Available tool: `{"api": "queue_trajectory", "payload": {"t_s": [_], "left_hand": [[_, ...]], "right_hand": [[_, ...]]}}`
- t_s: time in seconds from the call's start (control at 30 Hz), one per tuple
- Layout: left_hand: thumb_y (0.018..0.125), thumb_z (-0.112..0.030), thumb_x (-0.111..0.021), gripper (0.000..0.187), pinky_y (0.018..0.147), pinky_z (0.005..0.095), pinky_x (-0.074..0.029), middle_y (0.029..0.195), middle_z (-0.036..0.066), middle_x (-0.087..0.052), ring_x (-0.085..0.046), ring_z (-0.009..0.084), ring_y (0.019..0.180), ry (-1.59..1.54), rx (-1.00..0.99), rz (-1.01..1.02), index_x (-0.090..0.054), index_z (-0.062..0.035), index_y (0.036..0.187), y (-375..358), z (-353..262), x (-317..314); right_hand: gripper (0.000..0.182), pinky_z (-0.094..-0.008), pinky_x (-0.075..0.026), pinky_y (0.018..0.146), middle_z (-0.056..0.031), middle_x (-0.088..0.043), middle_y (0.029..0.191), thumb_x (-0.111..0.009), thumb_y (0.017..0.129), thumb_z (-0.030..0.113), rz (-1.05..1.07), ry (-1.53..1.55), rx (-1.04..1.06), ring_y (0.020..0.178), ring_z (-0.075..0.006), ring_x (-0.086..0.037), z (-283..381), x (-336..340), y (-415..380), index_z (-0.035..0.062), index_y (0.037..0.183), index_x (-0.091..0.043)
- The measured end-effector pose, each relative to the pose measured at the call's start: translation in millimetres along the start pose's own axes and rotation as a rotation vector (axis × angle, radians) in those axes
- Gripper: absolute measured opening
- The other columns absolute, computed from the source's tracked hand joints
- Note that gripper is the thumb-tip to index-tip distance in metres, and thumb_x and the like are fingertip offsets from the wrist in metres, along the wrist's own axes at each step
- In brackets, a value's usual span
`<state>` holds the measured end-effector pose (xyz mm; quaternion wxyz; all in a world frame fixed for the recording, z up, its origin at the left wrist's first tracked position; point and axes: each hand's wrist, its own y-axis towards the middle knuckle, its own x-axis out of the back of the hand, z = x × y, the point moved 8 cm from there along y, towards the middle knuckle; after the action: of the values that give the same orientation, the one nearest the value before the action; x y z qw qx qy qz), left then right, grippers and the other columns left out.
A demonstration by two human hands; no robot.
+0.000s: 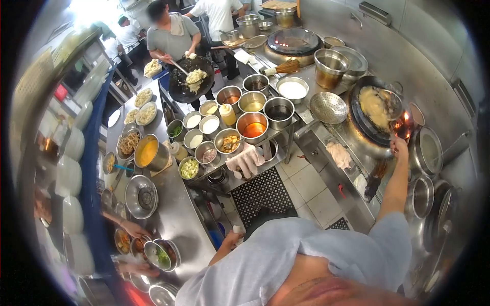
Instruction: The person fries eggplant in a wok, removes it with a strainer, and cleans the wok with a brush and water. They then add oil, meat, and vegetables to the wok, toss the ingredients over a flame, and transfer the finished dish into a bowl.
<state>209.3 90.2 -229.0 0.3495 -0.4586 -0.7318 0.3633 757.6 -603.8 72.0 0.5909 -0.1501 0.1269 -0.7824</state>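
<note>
My right hand is closed round the handle of a ladle, whose head is in the wok on the right-hand burner. Pale yellow, egg-like food spreads across that wok, and flames rise at its near right edge. Low by my body, my left hand is closed on a small white thing that looks like a folded cloth; most of it is hidden by the fingers. Left of the wok, a perforated strainer rests near a crumpled pale cloth.
Metal pots of sauces, including a red-orange one, crowd a stand ahead. A co-worker tips food in another wok. Another person's hand reaches over bowls on the left counter. A black mat covers part of the floor.
</note>
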Motion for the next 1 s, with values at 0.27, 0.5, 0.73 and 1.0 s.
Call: {"api": "queue_trajectory", "payload": {"t_s": [0.27, 0.5, 0.73, 1.0], "left_hand": [[0.069, -0.022, -0.075, 0.064, 0.072, 0.0356, -0.050, 0.103, 0.014, -0.061, -0.062, 0.0248, 0.085, 0.325, -0.082, 0.030, -0.045, 0.0038, 0.120, 18, -19, 7], [0.070, -0.021, -0.073, 0.042, 0.071, 0.0368, -0.052, 0.087, 0.012, -0.065, -0.063, 0.0240, 0.084, 0.570, -0.304, 0.184, -0.059, 0.0001, 0.104, 28, -65, 3], [0.070, -0.021, -0.073, 0.042, 0.071, 0.0370, -0.052, 0.086, 0.012, -0.065, -0.063, 0.0243, 0.084, 0.824, -0.334, 0.350, -0.059, 0.0000, 0.103, 50, -118, 3], [0.070, -0.021, -0.073, 0.041, 0.071, 0.0373, -0.052, 0.085, 0.012, -0.065, -0.064, 0.0246, 0.084, 0.878, -0.358, 0.433, -0.060, -0.0001, 0.102, 63, -145, -17]], "right_hand": [[0.004, -0.0232, -0.026, 0.031, 0.0026, -0.044, 0.057, -0.050, 0.087, 0.012, 0.034, 0.139, 0.083, 0.038, -0.0061, -0.036, -5, -27, -56, 0.0122, 0.090, -0.048], [0.024, -0.0264, -0.024, 0.029, -0.0003, -0.044, 0.053, -0.049, 0.086, 0.012, -0.120, -0.142, 0.258, 0.033, -0.0084, -0.035, 20, -23, -138, 0.0041, 0.108, -0.053], [0.028, -0.0277, -0.029, 0.031, -0.0008, -0.045, 0.054, -0.047, 0.090, 0.012, -0.209, -0.221, 0.242, 0.035, -0.0095, -0.036, 24, -5, -179, 0.0060, 0.116, -0.054], [0.030, -0.0295, -0.034, 0.034, -0.0041, -0.049, 0.058, -0.050, 0.090, 0.016, -0.396, -0.505, 0.316, 0.038, -0.0133, -0.044, 29, 23, -194, 0.0069, 0.119, -0.054]]}}
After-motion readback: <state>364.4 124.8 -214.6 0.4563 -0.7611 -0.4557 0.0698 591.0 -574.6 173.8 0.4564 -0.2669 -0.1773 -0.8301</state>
